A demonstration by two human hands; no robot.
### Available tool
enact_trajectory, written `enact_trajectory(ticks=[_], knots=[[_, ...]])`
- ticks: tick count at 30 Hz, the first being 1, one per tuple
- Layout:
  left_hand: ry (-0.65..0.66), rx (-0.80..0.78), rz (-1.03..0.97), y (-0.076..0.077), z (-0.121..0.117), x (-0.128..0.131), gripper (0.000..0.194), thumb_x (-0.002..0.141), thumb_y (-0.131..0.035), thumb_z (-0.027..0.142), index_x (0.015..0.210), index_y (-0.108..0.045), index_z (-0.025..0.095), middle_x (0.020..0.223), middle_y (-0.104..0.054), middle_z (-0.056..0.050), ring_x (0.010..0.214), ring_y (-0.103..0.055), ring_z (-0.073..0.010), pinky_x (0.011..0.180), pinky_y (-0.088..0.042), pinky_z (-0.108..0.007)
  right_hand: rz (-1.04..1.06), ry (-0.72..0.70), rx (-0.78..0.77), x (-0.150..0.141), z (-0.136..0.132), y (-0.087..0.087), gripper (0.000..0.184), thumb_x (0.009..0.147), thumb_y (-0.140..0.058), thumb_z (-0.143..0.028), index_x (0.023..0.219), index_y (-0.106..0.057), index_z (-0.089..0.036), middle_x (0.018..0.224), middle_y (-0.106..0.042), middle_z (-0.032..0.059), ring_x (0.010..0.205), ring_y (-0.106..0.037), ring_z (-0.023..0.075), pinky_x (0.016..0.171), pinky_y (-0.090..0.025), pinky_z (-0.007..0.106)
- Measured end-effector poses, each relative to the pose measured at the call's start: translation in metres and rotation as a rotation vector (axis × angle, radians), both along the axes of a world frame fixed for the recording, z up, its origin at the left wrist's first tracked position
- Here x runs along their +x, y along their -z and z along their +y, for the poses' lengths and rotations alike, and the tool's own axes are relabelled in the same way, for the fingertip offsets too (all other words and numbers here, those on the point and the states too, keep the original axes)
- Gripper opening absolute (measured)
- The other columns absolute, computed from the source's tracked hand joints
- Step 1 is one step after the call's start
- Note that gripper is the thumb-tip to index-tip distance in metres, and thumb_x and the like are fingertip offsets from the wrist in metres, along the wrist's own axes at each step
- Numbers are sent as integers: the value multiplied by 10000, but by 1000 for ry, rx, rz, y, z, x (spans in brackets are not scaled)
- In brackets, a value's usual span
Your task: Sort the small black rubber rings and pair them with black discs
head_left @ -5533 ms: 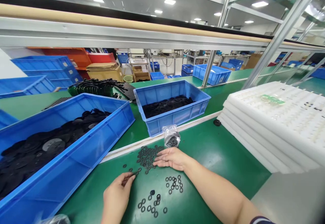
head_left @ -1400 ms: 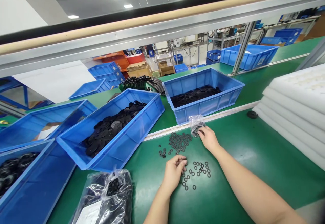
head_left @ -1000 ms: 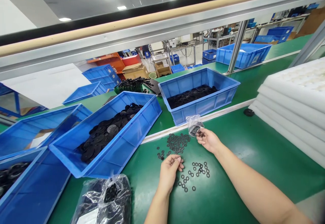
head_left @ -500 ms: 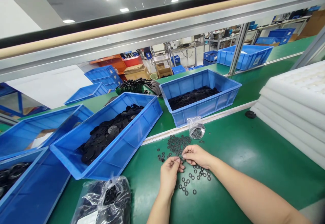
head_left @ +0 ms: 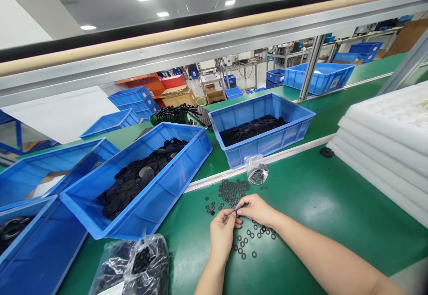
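My left hand (head_left: 223, 226) is closed in a pinch, with its fingertips meeting those of my right hand (head_left: 254, 209). Between them shows a small black piece (head_left: 236, 212), mostly hidden by the fingers; its exact shape I cannot make out. Just beyond the hands lies a dense patch of small black rings (head_left: 232, 190). More loose rings (head_left: 245, 240) are scattered below and between my forearms. A clear plastic bag (head_left: 257, 170) with small dark parts inside lies on its side behind the patch.
On the green table (head_left: 301, 214), a blue bin (head_left: 157, 205) of black discs stands left. Another blue bin (head_left: 267, 145) with dark parts is behind the strip. A bag of black parts (head_left: 147, 263) lies front left, white foam sheets (head_left: 384, 152) right, a black ring-shaped part (head_left: 327, 152) beside them.
My right hand has moved slightly left, so its fingertips now meet the left hand's at the small piece. The whole view has shifted a little; the scattered rings look the same.
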State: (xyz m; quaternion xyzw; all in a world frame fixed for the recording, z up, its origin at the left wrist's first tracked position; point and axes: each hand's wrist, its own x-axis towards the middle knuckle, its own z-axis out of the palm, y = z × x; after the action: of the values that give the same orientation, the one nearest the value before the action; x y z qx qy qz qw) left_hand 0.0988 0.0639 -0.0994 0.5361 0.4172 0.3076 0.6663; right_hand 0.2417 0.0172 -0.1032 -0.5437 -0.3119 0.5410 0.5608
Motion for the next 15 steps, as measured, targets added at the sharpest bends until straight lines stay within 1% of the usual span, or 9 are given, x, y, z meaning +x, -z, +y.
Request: enact_trajectory(ticks=[1, 3, 8, 12, 15], knots=[[0, -2, 1, 0, 0, 0, 283, 700, -709, 372, 831, -635, 133, 603, -683, -40, 520, -625, -140, 555, -514, -251, -22, 14, 12, -1, 1, 2, 212, 598, -771, -291, 729, -691, -146, 624, -641, -6, 548, -528, 102, 561, -412, 247], [3, -1, 9, -1, 0, 0, 286, 689, -714, 376, 824, -645, 134, 607, -686, -42, 527, -636, -149, 565, -525, -261, -78, 46, 22, -2, 2, 5, 201, 581, -781, -288, 705, -692, -157, 650, -655, 4, 622, -571, 134, 627, -442, 271], [4, 39, 28, 0, 1, -1, 286, 686, -714, 381, 812, -662, 130, 599, -686, -51, 532, -647, -168, 572, -540, -285, -180, 72, 22, -1, 2, 8, 163, 582, -772, -277, 651, -668, -172, 613, -629, -4, 604, -548, 132, 596, -419, 258], [53, 64, 13, 0, 2, -1, 293, 707, -705, 392, 834, -677, 129, 637, -702, -61, 560, -654, -167, 606, -543, -292, -172, 63, 18, 2, 1, 8, 144, 577, -764, -244, 651, -666, -168, 626, -638, -1, 616, -552, 132, 605, -418, 256], [77, 71, 10, -1, 2, -1, 298, 702, -718, 391, 844, -687, 131, 660, -710, -67, 589, -660, -169, 639, -545, -295, -125, 49, -5, 5, 0, 3, 150, 557, -767, -218, 639, -655, -160, 622, -637, -7, 595, -546, 118, 593, -413, 245]])
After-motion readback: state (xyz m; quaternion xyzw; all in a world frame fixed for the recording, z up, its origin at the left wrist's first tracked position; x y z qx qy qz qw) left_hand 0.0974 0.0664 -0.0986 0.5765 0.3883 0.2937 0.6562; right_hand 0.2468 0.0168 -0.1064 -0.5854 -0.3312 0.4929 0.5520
